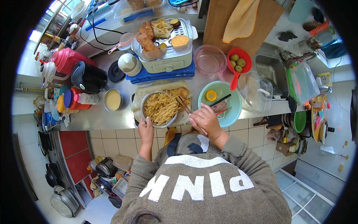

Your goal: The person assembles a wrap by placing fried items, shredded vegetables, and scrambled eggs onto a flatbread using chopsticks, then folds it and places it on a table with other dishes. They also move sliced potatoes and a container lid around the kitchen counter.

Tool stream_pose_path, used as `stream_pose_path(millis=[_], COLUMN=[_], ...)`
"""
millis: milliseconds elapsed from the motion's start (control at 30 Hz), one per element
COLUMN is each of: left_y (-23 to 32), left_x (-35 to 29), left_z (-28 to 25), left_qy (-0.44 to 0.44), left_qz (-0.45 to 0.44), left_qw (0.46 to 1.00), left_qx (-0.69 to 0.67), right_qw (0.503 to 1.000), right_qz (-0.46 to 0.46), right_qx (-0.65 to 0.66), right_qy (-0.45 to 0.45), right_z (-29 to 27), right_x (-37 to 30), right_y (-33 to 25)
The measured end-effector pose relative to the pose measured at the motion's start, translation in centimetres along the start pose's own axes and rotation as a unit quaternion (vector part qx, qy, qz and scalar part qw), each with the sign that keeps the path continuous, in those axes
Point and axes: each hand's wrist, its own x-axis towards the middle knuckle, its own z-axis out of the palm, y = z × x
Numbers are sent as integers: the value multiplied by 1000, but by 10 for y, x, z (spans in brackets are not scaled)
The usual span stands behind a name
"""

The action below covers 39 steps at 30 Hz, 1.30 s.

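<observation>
A round metal bowl (143, 108) of yellowish strips of food (161, 108), perhaps noodles or potato, sits at the counter's front edge. With thumb up, my left hand (145, 130) grips the bowl's near left rim. My right hand (206, 121) is closed around a pair of brown wooden chopsticks (186, 108). Their tips reach into the food at the bowl's right side. Beneath the bowl lies a pale, stained cloth or board (182, 84). Just beyond my right hand, a light green basin (235, 100) holds a yellow ring-shaped lid, a dark stick and a pinkish lump.
Behind the bowl, a steamer (164, 64) with food pieces stands on a blue tray (160, 77). A small bowl of pale yellow liquid (112, 100) is at left. At right are a red strainer of green fruit (238, 56), a clear lidded container (257, 91) and a sink (270, 69).
</observation>
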Motion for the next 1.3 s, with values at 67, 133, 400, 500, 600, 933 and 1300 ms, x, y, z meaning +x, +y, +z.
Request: stream_pose_path(millis=[67, 133, 400, 500, 600, 933, 1300], left_y=[-4, -9, -7, -1, 2, 1, -10], left_x=[3, 6, 12, 14, 15, 25, 28], left_z=[-1, -4, -18, -20, -18, -28, -61], left_qy=[5, 8, -30, -41, -16, -1, -11], left_qz=[23, 40, -9, -29, 8, 34, 11], left_qw=[1000, 999, 997, 996, 997, 998, 998], left_qx=[-20, -31, -72, -70, -82, -43, -59], right_qw=[999, 997, 978, 990, 992, 992, 993], right_qz=[24, 55, 71, -16, -80, -90, 91], right_qx=[13, 34, 195, 126, 24, -52, 74], right_qy=[17, 35, 14, -56, -94, -72, 7], right_z=[-2, -4, -2, 12, 18, 25, 18], right_x=[-1, -2, 12, 21, 25, 27, 26], right_y=[1, 0, -26, -36, -40, -21, -39])
